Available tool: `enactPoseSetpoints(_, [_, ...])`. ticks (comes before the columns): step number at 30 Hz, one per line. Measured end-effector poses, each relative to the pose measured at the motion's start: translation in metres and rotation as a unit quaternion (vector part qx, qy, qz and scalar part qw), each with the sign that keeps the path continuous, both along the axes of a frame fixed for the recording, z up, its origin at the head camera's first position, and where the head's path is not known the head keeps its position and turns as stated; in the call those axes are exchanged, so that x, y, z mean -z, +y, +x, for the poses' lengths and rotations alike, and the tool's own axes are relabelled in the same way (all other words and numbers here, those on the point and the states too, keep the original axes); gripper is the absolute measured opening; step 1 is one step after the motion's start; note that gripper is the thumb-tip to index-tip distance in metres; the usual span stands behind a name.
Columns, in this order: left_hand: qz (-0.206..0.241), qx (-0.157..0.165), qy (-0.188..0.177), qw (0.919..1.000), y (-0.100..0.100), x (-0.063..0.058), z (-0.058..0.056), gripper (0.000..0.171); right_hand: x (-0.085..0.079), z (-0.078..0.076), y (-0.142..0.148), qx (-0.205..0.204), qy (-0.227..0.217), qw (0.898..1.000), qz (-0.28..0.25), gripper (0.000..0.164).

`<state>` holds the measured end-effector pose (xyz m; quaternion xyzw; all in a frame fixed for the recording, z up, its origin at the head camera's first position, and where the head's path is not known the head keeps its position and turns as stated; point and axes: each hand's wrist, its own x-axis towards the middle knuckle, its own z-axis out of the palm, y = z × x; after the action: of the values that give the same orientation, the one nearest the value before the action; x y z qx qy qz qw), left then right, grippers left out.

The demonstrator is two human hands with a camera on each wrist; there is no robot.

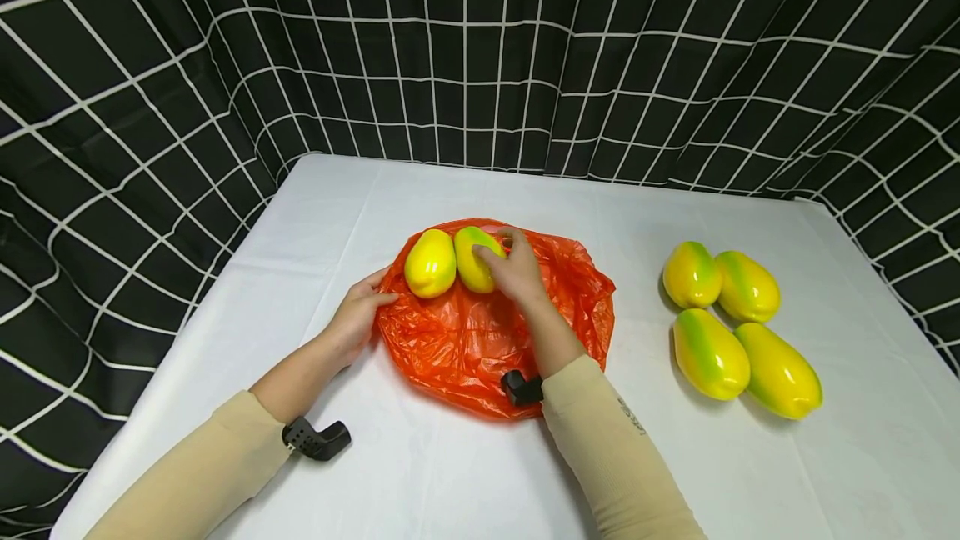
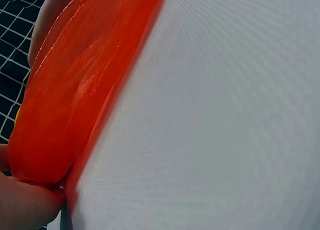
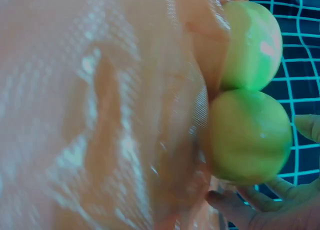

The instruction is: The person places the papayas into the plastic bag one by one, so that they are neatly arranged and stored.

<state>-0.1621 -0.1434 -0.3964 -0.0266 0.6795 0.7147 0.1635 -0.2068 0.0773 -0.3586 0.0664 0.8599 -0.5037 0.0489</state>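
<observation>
A crinkled red plastic bag (image 1: 465,348) lies spread on the table. Its left edge is pinched between the thumb and fingers of my left hand (image 1: 354,315); the left wrist view shows the thumb (image 2: 30,202) against the red film. Two glossy yellow-green mangoes sit side by side on the bag's far left part: the left mango (image 1: 431,263) and the right mango (image 1: 471,261). Around the right one my right hand (image 1: 519,272) is spread, thumb over its top. In the right wrist view, narrow gaps show between that mango (image 3: 250,137) and the thumb (image 3: 307,127) and fingertips.
To the right, several more mangoes (image 1: 712,354) lie in a close group on the white tablecloth (image 1: 637,215). Black cloth with a white grid (image 1: 450,65) hangs behind the table and along both sides. A black wrist camera (image 1: 318,440) hangs off the left forearm.
</observation>
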Motion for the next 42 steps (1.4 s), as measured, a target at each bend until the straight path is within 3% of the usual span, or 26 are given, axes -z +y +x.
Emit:
enactPoseSetpoints(12, [-0.001, 0.007, -0.001, 1.0, 0.001, 0.001, 0.0, 0.057, -0.031, 0.02, 0.043, 0.014, 0.028, 0.999, -0.029, 0.061])
enactPoseSetpoints(19, [0.003, 0.017, -0.001, 0.9998, 0.003, 0.002, -0.001, 0.056, -0.048, 0.036, 0.078, 0.055, 0.041, 0.996, -0.061, 0.06])
enactPoseSetpoints(30, [-0.005, 0.022, 0.005, 0.9997, -0.004, 0.001, 0.002, 0.057, -0.051, 0.067, 0.134, 0.162, 0.065, 0.983, -0.054, 0.054])
enactPoseSetpoints(37, [-0.003, 0.02, 0.007, 0.9998, -0.003, 0.002, 0.002, 0.057, -0.058, 0.087, 0.17, 0.201, 0.04, 0.979, -0.008, 0.056])
enactPoseSetpoints(42, [-0.002, 0.022, 0.01, 0.9997, -0.001, 0.002, 0.002, 0.056, -0.051, 0.103, 0.196, 0.227, 0.027, 0.974, 0.015, 0.058])
